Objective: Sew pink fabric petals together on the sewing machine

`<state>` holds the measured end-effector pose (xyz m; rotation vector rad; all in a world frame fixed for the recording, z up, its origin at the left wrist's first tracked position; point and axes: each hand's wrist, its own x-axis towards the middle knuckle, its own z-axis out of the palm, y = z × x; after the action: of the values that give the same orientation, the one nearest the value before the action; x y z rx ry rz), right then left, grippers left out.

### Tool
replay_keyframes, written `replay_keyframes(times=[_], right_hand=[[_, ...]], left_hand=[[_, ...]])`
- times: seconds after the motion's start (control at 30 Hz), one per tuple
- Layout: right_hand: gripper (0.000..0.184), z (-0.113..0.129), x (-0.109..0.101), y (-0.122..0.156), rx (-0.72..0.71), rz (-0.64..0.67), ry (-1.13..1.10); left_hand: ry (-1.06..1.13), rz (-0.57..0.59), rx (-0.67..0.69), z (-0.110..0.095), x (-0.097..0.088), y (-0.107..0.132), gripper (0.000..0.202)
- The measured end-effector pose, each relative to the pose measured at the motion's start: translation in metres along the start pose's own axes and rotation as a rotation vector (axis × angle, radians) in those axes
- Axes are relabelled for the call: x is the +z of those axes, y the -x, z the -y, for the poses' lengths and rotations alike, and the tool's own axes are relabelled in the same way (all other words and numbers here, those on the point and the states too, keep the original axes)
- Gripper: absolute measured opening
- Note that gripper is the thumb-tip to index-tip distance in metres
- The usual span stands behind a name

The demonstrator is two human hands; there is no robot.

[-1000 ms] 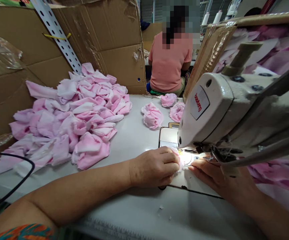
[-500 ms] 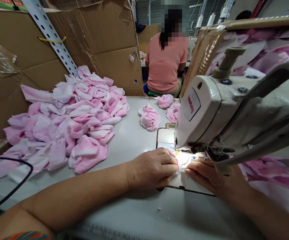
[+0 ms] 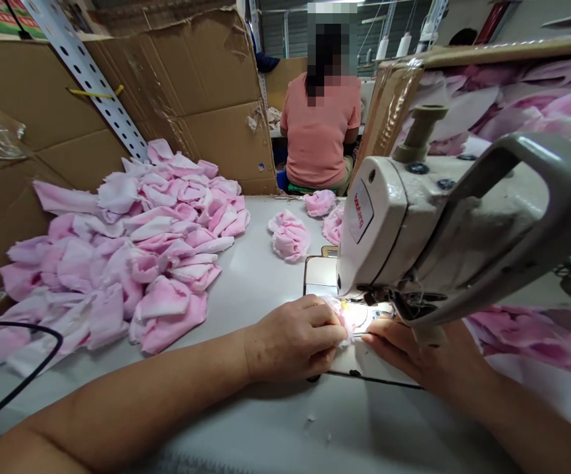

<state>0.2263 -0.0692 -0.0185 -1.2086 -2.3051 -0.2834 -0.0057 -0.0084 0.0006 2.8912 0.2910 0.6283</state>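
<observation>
My left hand (image 3: 298,337) is closed on a small bunched piece of pink fabric (image 3: 348,324), holding it on the lit plate by the needle area of a white sewing machine (image 3: 374,227). Most of that fabric is hidden behind the fingers. To its right, my right hand (image 3: 426,349) lies low with its fingers stretched out on the machine bed, the tips close to the fabric. Part of this hand is covered by the machine head. Beyond the machine bed sit three gathered pink fabric rosettes, the nearest rosette (image 3: 289,236) on the left.
A large heap of pink and white fabric pieces (image 3: 132,243) covers the table's left side, against cardboard walls (image 3: 191,99). More pink fabric (image 3: 537,345) lies right of the machine, and a cardboard box (image 3: 388,112) of it stands behind. A person (image 3: 321,135) sits further back.
The head view has turned slightly, so the machine and table appear shifted a little to the left. Both hands keep nearly the same place beside the needle area.
</observation>
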Motion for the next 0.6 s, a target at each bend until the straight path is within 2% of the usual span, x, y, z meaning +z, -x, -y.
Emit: replay_keyframes(times=[0.27,0.47,0.6], right_hand=[[0.024,0.0008,0.0018,0.0010,0.009,-0.050,0.003],[0.025,0.0051,0.0014,0.0001,0.020,-0.043,0.003],[0.030,-0.0014,-0.0030,0.0037,0.032,0.002,-0.015]], left_hand=[[0.010,0.007,0.002,0.0004,-0.0001,0.0008,0.016],[-0.011,0.049,-0.026,-0.0006,0.0002,0.0013,0.020],[-0.019,0.071,-0.025,-0.0010,-0.0007,0.0009,0.019]])
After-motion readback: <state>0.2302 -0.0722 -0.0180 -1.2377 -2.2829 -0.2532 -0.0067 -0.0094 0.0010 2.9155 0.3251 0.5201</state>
